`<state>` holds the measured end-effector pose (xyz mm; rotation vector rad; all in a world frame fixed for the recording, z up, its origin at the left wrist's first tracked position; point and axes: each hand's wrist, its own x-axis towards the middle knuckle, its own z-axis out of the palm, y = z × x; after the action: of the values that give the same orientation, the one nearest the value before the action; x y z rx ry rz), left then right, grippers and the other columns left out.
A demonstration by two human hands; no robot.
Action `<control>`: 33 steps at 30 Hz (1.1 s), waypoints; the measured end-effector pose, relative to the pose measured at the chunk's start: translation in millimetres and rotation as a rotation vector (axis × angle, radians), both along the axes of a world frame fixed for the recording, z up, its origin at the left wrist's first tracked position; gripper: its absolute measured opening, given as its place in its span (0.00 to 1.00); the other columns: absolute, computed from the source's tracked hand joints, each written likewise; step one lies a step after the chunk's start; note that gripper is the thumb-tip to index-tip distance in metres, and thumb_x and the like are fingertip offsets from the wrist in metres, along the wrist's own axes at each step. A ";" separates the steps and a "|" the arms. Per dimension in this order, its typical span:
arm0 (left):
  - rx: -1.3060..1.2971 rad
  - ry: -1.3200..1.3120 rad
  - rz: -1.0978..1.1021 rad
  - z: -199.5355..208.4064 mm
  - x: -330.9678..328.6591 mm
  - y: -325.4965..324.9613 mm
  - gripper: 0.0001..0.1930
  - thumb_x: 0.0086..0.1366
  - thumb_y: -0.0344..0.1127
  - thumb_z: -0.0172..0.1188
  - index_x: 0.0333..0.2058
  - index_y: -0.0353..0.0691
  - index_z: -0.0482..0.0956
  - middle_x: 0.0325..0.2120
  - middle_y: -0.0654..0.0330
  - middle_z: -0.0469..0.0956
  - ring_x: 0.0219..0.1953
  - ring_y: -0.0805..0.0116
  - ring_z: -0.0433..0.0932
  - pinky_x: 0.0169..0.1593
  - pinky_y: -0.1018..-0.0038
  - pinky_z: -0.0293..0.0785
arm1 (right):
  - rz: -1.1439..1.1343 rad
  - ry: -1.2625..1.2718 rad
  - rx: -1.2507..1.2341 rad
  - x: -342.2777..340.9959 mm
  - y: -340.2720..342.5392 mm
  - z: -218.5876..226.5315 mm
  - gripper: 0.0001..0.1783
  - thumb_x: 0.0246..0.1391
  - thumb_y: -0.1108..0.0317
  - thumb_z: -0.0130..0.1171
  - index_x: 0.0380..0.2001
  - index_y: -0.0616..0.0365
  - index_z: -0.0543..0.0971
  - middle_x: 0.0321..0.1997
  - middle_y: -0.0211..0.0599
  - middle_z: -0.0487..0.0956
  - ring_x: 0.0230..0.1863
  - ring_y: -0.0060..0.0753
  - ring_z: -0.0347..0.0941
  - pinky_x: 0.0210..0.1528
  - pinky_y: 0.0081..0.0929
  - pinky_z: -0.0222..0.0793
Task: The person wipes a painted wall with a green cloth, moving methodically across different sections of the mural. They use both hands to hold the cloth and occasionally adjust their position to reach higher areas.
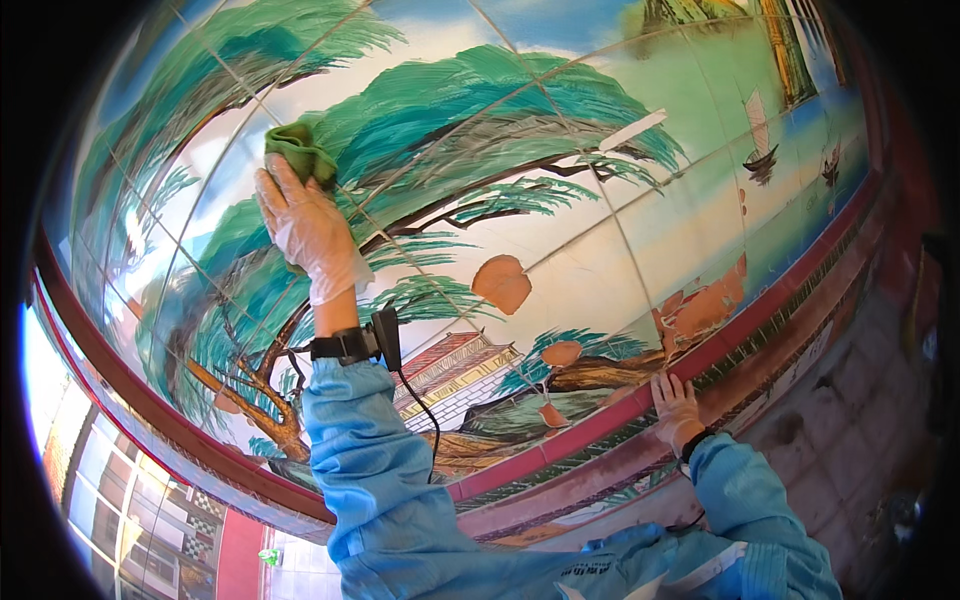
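My left hand [308, 235], in a thin clear glove, reaches up across a painted tile wall [570, 270]. Its fingers press a bunched green cloth [300, 153] against the tiles, beside a painted pine crown. A dark strap with a small black device [387, 338] and a cable circles the left wrist. Lower down, my right hand [677, 408], also gloved, rests on the red ledge [590, 420] along the mural's lower edge. The right fingers lie stretched out over that ledge and hold nothing.
Reddish-brown bare patches [502, 284] show where the glazed surface is gone, with more at the lower right [712, 305]. Grey floor tiles [850, 420] lie beyond the ledge at right. A windowed building front [130, 510] appears at lower left.
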<state>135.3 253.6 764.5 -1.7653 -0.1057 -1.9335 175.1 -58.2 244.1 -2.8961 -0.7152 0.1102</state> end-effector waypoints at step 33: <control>0.304 0.403 0.009 -92.0 47.7 -95.2 0.34 0.61 0.41 0.58 0.67 0.51 0.63 0.68 0.53 0.58 0.67 0.48 0.58 0.68 0.54 0.51 | -0.018 -0.085 -0.119 1.4 9.9 -9.4 0.54 0.53 0.49 0.61 0.73 0.56 0.43 0.78 0.40 0.44 0.77 0.44 0.42 0.71 0.56 0.43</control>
<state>183.1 158.4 672.4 -1.8920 0.3050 -1.4589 176.4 -48.3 234.7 -3.0361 -0.7191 0.0283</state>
